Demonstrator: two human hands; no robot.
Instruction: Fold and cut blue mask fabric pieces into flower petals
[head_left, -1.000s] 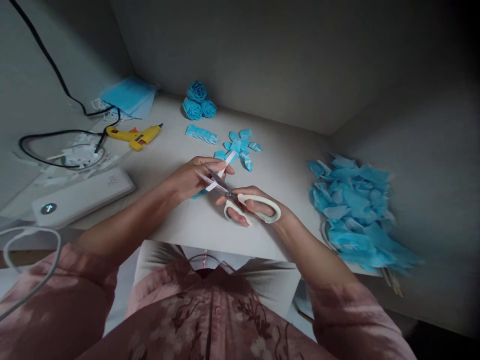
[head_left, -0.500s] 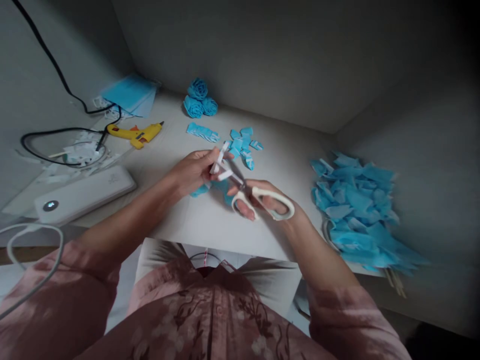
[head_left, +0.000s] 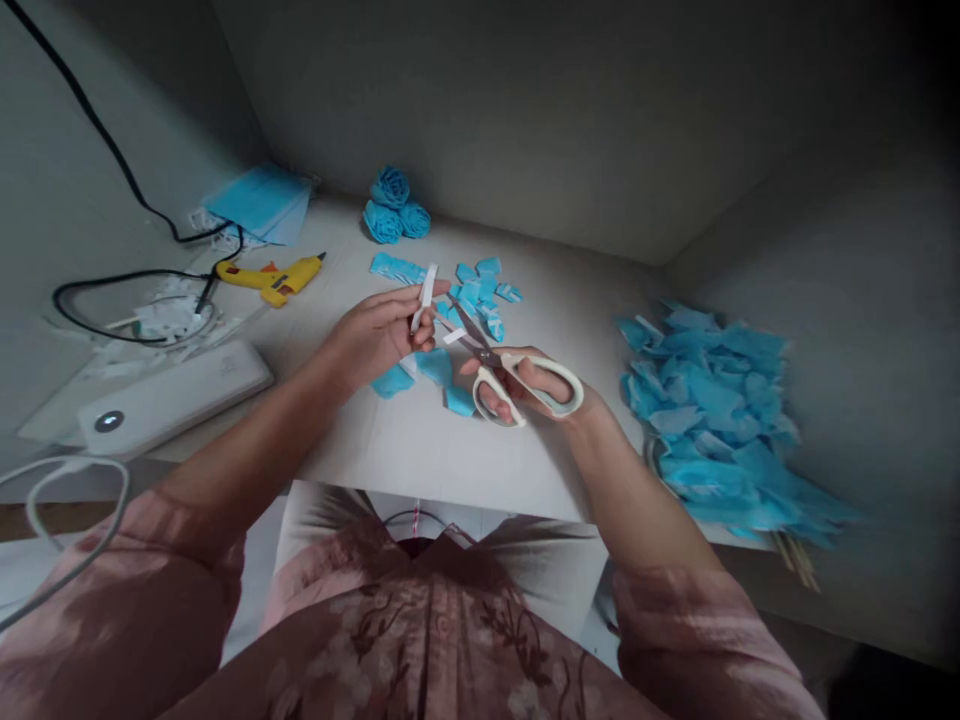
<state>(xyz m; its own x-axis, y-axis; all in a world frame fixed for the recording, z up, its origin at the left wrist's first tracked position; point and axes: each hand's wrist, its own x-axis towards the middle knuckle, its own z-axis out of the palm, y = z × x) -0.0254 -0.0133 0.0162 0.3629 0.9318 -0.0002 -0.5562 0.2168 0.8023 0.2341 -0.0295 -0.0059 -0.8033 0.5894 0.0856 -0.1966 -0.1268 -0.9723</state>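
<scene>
My right hand [head_left: 536, 378] is closed round the white handles of a pair of scissors [head_left: 489, 358], fingers through the loops. The blades are parted and point up and left towards my left hand [head_left: 386, 335]. Between the fingers of my left hand is a narrow white strip [head_left: 426, 292], standing nearly upright. Another short white piece [head_left: 454, 337] is at the scissor blades; whether it hangs from the left hand I cannot tell. Blue cut pieces [head_left: 433, 366] lie on the table just below my hands, and more blue petal-shaped pieces [head_left: 480, 285] lie just beyond them.
Three blue rolled flowers [head_left: 390, 205] stand at the back. Leftward are a yellow glue gun [head_left: 277, 280] with a black cord, blue face masks [head_left: 262, 200], white scraps [head_left: 169, 318] and a white power bank [head_left: 176, 395]. A heap of blue pieces [head_left: 705, 390] fills the right side.
The scissor blades have opened wider. My left hand has turned and shifted slightly left, the white strip now more upright in it. The blue pieces below show more fully.
</scene>
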